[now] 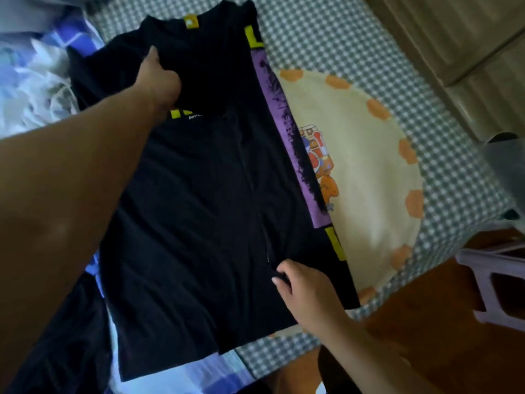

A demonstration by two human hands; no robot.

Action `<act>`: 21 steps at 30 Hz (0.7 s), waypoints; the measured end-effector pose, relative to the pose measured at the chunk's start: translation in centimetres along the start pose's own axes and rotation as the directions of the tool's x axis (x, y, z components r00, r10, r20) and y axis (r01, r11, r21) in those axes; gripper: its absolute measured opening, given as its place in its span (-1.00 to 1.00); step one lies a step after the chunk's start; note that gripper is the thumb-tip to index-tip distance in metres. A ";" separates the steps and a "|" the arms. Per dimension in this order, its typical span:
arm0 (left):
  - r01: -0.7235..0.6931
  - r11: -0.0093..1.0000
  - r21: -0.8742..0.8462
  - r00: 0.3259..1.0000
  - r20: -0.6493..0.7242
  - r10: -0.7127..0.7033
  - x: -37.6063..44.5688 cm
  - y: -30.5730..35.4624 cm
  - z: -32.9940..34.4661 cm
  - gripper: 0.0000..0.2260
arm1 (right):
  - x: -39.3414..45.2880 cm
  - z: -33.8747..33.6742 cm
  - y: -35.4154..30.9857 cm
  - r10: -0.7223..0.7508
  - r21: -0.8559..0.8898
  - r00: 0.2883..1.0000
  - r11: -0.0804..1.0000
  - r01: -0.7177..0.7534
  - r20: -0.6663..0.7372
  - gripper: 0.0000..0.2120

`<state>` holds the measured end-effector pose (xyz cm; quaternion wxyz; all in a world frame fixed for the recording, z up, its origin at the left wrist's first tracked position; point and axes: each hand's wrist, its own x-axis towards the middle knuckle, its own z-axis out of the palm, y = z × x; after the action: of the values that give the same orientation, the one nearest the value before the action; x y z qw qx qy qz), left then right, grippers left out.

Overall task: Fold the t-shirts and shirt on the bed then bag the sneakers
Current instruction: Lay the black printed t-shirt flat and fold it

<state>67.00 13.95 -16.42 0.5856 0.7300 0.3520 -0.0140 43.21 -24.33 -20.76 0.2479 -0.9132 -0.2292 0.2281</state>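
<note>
A bed [326, 46] covered in a grey-and-white checked sheet fills most of the frame, seen from above. Across its centre lies a large black t-shirt [199, 209], running from the upper middle of the frame down to the lower left, with its collar end at the top. The shirt is partly folded: a flap of black cloth lies over the middle, and along its right edge a purple printed panel with yellow blocks above and below it shows.

To the right of the shirt, partly under it, a pale cream round print [363, 172] with orange blobs around its rim and a small colourful cartoon figure lies on the sheet.

In the upper left, a rumpled heap of white and blue bedding [37, 81] sits beside the shirt. In the lower right, brown floor [426, 336] shows past the bed's corner, with a pale lilac plastic stool [488, 282] standing on it.

The left hand [159, 81], on a long bare forearm coming in from the left edge, grips a bunch of the black cloth near the collar, fingers curled into it. The right hand [301, 288], at lower centre-right, pinches the flap's edge near the hem between thumb and fingers.
</note>
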 end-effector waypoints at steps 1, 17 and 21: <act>-0.006 0.999 -0.039 1.000 0.007 0.006 -0.4 0.1 0.3 -0.35 | -0.2 0.6 -0.1 -0.001 -0.008 0.999 1.000 0.001 -0.040 -0.87; 0.206 0.931 0.302 0.916 -0.395 -0.075 -6.0 -2.7 -1.2 -0.38 | -0.8 0.1 -4.5 0.035 -0.017 0.989 0.999 -0.033 0.140 -0.64; -0.176 0.898 0.402 0.953 -0.159 0.258 -20.7 -11.1 5.6 -0.69 | 1.3 -5.6 0.0 0.256 0.018 0.967 0.967 -0.256 0.020 -0.83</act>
<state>47.73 -0.51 -18.63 0.3892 0.8625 0.3178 0.0595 47.16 -25.57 -16.84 0.2240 -0.9304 -0.1093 0.2687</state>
